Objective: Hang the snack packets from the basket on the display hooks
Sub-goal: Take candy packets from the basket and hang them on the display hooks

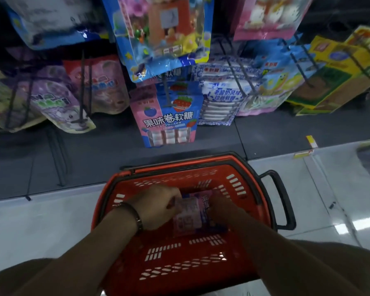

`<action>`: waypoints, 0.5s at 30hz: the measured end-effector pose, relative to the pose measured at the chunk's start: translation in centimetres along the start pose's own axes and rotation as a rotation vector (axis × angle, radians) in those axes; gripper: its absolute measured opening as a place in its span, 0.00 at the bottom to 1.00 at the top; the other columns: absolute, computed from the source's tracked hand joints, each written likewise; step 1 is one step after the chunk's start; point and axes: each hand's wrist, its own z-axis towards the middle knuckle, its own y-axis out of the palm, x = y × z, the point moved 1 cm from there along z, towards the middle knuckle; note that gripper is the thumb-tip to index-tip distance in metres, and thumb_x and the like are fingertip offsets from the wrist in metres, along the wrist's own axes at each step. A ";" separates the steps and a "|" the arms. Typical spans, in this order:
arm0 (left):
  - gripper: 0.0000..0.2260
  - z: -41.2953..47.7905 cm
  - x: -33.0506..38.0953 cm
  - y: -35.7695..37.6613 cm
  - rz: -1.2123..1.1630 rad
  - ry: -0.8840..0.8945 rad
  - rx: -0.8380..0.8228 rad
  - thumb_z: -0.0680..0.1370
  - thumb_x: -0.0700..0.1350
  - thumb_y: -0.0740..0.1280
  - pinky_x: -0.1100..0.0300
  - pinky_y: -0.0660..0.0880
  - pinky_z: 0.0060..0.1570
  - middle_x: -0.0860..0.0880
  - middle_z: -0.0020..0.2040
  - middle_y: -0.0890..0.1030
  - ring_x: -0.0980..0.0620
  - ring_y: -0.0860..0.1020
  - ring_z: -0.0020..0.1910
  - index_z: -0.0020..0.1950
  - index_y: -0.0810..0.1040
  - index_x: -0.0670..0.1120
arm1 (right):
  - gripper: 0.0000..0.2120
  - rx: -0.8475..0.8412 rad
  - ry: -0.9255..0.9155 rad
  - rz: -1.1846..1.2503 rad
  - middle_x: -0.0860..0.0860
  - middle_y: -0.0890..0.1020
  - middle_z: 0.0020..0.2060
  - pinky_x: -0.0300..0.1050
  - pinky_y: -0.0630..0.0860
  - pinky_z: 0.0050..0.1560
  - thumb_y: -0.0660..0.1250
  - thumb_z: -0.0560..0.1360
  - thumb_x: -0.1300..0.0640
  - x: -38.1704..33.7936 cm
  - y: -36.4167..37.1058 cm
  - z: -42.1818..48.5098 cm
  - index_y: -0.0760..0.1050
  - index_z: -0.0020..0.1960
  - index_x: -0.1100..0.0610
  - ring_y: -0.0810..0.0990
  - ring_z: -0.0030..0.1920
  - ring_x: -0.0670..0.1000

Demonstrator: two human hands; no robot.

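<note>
Both hands in red slotted plastic basket point(239, 184): left hand point(158, 208), right hand point(224, 207) grip pink-purple foil snack packet point(193, 212) together, likely gathering for matching pink-blue hanging packets point(169, 116) at 12 o'clock.

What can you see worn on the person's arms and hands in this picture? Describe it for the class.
Both forearms are bare, with no sleeves or gloves in view. The left hand has a thin dark bracelet around its wrist, with a small metallic piece on it. The right hand shows nothing worn on it or its wrist.
</note>
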 end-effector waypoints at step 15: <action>0.12 3.3 -3.6 0.2 0.032 -0.037 -0.053 0.81 0.62 0.65 0.56 0.80 0.51 0.59 0.54 0.81 0.60 0.79 0.50 0.60 0.78 0.59 | 0.14 0.037 -0.014 0.129 0.57 0.84 0.58 0.59 0.81 0.62 0.59 0.86 0.50 0.8 2.3 9.8 0.78 0.66 0.54 0.85 0.57 0.59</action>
